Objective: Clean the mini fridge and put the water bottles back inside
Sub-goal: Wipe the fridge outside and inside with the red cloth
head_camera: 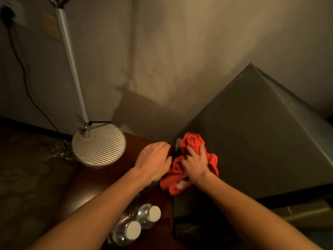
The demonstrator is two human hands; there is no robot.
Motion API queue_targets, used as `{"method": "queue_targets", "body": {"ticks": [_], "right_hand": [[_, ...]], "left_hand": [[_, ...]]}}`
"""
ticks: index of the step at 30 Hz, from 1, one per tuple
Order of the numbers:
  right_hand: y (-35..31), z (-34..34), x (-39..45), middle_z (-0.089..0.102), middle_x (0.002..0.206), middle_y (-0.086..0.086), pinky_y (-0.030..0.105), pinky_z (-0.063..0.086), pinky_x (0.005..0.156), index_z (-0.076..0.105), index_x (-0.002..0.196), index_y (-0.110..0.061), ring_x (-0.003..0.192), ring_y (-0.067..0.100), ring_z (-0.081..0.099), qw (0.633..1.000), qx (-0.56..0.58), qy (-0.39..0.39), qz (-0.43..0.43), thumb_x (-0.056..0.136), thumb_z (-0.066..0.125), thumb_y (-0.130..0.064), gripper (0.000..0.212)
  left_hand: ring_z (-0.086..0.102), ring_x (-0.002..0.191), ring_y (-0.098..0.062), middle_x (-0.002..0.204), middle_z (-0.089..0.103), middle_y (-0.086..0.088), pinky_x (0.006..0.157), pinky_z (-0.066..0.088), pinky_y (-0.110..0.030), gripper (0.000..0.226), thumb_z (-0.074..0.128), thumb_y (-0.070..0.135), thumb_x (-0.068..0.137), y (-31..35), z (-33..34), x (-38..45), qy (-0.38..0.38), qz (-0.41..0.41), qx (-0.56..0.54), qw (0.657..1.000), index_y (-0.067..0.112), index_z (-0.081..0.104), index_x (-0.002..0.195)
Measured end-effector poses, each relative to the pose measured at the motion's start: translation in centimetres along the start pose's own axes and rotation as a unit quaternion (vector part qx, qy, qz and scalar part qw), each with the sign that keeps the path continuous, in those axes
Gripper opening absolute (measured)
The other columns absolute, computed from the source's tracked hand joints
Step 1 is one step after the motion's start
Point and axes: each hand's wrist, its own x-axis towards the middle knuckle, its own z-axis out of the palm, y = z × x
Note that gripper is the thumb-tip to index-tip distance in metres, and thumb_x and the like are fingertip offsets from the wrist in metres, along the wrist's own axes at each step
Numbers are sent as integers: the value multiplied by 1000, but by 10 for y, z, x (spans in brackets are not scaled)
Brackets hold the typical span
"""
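Observation:
A dark grey mini fridge (255,141) stands at the right, seen from above. My right hand (195,160) presses a crumpled red cloth (192,141) onto the near left corner of its top, fingers curled into the fabric. My left hand (154,158) rests beside it at the fridge's left edge, fingers bent downward; what they touch is hidden. Two clear water bottles with white caps (150,214) (128,230) stand on the dark wooden table (100,181) under my left forearm.
A lamp with a round ribbed metal base (98,144) and white pole (71,58) stands on the table's far left. A black cable (23,73) runs from a wall socket (10,12). The beige wall is close behind.

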Motion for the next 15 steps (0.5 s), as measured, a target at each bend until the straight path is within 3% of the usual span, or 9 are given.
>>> {"method": "queue_targets", "body": {"ticks": [3,7,15], "right_hand": [[6,-16,-22,41,151,6,74,2,107,44,143,-20,149,33,0,996,-81,13,-16,98,40,-44,50],[-6,-12,-62,43,150,7,76,3,106,47,141,-17,149,32,2,997,-80,13,-11,103,34,-25,41],[6,-68,-162,51,141,7,74,9,106,50,136,-15,148,34,6,991,-75,56,94,100,37,-23,39]], "left_hand": [[48,128,-16,136,55,0,107,31,-28,42,50,37,94,8,-2,-4,-16,1,-1,1000,19,53,132],[51,125,-18,133,57,0,105,35,-28,41,52,36,93,29,-10,-11,-29,24,-10,999,18,54,130],[51,124,-18,133,57,0,105,35,-29,42,52,34,94,73,-49,-42,-43,92,-51,993,17,53,132]]}}
